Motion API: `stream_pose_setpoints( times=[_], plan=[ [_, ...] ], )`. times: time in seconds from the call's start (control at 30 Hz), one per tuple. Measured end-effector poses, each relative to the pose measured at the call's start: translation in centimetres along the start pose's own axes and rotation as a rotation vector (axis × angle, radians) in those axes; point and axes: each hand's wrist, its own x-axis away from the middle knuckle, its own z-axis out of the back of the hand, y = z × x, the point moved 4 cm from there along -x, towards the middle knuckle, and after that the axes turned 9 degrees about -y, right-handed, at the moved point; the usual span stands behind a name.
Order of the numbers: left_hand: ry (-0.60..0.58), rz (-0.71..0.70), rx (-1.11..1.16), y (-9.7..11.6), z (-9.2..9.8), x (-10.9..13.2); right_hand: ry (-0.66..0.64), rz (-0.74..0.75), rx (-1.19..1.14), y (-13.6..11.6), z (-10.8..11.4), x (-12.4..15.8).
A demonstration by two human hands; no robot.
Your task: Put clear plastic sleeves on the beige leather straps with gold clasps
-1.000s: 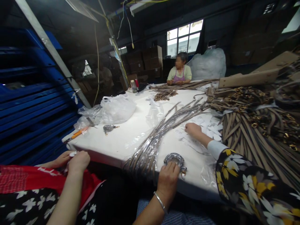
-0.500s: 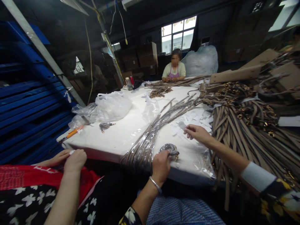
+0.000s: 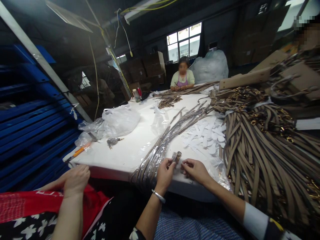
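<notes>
Near the table's front edge, my left hand (image 3: pixel 165 173) pinches a small coiled strap with gold hardware (image 3: pixel 177 157). Just right of it is my right hand (image 3: pixel 193 169), its fingers curled toward the coil; whatever they hold is too small to make out. Long brown straps in clear plastic (image 3: pixel 156 151) run across the table left of my hands. Behind my right hand lies a pile of white paper tags (image 3: pixel 206 133).
A thick heap of brown straps (image 3: pixel 252 146) covers the right side. Plastic bags (image 3: pixel 121 118), another coiled strap (image 3: pixel 113 142) and an orange cutter (image 3: pixel 80 150) lie left. A co-worker's hands (image 3: pixel 76 178) are at lower left; another person (image 3: pixel 182 78) sits across the table.
My right hand has come left from the white tags to beside the coiled strap. The pale tag at its fingertips no longer shows. My left hand has turned and raised the coil slightly.
</notes>
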Motion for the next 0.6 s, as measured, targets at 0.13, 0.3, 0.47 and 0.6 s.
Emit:
stream_pose_setpoints(
  times=[0.13, 0.3, 0.47, 0.6],
  plan=[
    [0.018, -0.021, -0.016, 0.6, 0.1, 0.3, -0.028, 0.015, -0.082, -0.2, -1.2, -1.7],
    [0.057, -0.005, -0.225, 1.4, -0.1, 0.6, -0.112, 0.042, -0.235, -0.6, -1.1, -1.2],
    [0.092, 0.025, -0.287, 1.6, -1.3, 1.2, -0.174, 0.016, -0.435, -0.8, -1.3, -0.3],
    [0.162, -0.001, -0.237, 1.3, -2.1, 1.6, -0.134, 0.024, -0.506, -0.3, -1.6, -0.3]
  ],
)
